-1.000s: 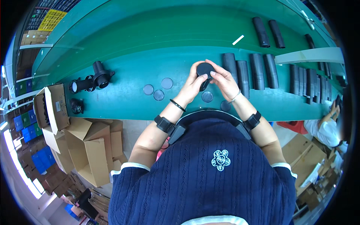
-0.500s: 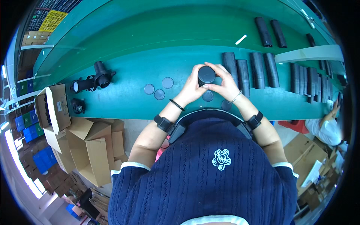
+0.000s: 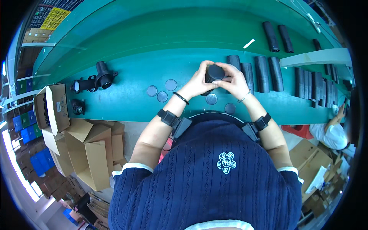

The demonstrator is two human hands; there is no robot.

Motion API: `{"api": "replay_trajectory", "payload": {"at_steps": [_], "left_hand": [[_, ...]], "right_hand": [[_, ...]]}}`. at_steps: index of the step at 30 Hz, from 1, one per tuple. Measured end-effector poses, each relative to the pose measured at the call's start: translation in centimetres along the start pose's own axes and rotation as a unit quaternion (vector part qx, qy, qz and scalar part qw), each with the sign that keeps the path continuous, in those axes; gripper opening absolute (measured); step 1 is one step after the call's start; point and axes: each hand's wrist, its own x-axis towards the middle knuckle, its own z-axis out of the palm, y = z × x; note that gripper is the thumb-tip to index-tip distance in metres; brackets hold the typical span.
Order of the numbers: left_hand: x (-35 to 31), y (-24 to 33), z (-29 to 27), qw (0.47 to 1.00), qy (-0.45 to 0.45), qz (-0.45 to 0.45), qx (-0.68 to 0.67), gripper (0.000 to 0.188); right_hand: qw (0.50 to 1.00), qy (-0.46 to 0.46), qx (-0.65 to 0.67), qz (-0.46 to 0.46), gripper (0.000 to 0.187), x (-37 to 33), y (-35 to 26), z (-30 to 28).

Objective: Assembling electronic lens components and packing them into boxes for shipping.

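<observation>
Okay so both hands have their grip clamped on a black cylinder with a flat round top, held over the smooth green counter. Left hand has the left side, right hand the right, thumb against its near edge. Five flat, round dark-grey discs lie around, three off left, two nearer the person. Some textured black tubes sit to the right.

the surface is teal green, the cylinder black, the discs dark grey, the top navy with white trim and a white flower emblem.
</observation>
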Motion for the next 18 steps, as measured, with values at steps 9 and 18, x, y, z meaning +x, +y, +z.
{"api": "replay_trajectory", "payload": {"at_steps": [9,18], "left_hand": [[-1.2,-1.6,0.9,0.995,0.058,0.075,0.041,0.058],[-2.0,-1.2,0.5,0.998,0.054,0.006,-0.015,0.057]], "right_hand": [[0.994,0.008,-0.08,-0.068,0.064,-0.3,-0.4,1.2],[0.998,-0.021,-0.038,-0.053,0.067,-0.1,-0.6,1.6]]}}
